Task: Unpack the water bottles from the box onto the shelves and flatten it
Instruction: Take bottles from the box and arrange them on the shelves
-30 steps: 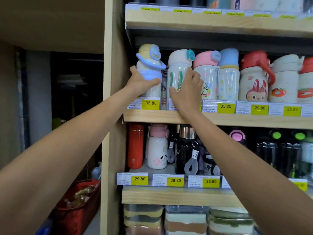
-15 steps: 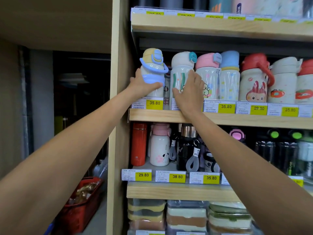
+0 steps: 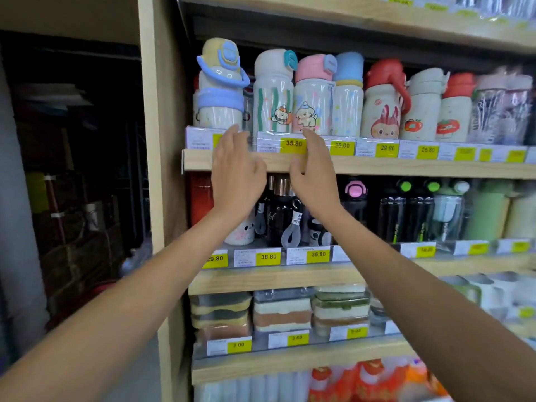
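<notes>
A cream water bottle with a yellow lid and blue strap [image 3: 219, 85] stands at the left end of the wooden shelf [image 3: 406, 168]. Beside it stands a white bottle with green stripes [image 3: 273, 94], then several more cartoon bottles. My left hand [image 3: 236, 175] and my right hand [image 3: 314, 172] hover in front of the shelf's edge, just below those two bottles. Both hands have relaxed fingers and hold nothing. No box shows in this view.
The shelf unit's upright post [image 3: 158, 140] stands left of the bottles. Below are dark bottles [image 3: 282, 213] and a lower shelf of stacked lunch boxes [image 3: 281, 311]. A dim storage area with a red basket [image 3: 98, 288] lies to the left.
Both hands have let go of the two left bottles and pulled back and down from the shelf. The bottles stay standing in place. The camera has moved closer.
</notes>
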### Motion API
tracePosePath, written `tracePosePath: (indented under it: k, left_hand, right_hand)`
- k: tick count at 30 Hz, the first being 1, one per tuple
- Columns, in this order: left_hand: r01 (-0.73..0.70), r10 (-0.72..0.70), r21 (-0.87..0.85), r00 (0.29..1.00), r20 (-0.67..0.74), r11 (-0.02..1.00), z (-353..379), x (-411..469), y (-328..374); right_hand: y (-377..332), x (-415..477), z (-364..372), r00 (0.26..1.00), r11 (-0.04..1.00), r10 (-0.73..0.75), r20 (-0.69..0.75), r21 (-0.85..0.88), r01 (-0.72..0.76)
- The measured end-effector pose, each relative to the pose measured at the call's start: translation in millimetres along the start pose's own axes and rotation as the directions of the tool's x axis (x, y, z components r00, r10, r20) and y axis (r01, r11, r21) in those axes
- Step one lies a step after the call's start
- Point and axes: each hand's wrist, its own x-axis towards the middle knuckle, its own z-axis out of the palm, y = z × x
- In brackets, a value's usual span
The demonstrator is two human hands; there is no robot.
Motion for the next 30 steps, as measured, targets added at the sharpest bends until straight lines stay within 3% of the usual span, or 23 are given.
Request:
tracePosePath:
  k: [5, 9, 13, 17, 24, 30]
  left_hand:
    - [0.008, 0.012, -0.259, 0.997, 0.073, 0.966, 23.5, -75.9, 43.7]
    - [0.274, -0.137, -0.386, 0.928, 0.347, 0.881, 67.5, -136.9, 89.3]
    - [0.520, -0.211, -0.333, 0.734, 0.646, 0.787, 119.6, -198.8, 156.7]
    - [0.645, -0.128, -0.295, 0.524, 0.842, 0.705, 168.2, -266.2, 240.0]
    - [0.698, -0.038, -0.119, 0.205, 0.978, 0.706, 257.3, -385.9, 364.7]
    - [0.623, 0.081, -0.076, 0.020, 0.997, 0.779, 329.4, -454.9, 441.8]
  right_hand:
    - [36.7, -64.8, -50.0, 0.998, 0.999, 0.038, 0.054, 0.011, -0.039]
    - [87.4, -130.9, -112.6, 0.936, 0.946, 0.318, 0.150, 0.023, -0.325]
    - [147.3, -201.0, -191.8, 0.801, 0.845, 0.530, 0.278, -0.089, -0.528]
    - [210.9, -267.3, -275.4, 0.648, 0.721, 0.679, 0.345, -0.148, -0.677]
    - [307.4, -371.5, -406.7, 0.389, 0.467, 0.870, 0.303, -0.249, -0.849]
    - [382.6, -434.5, -492.2, 0.249, 0.320, 0.936, 0.249, -0.307, -0.896]
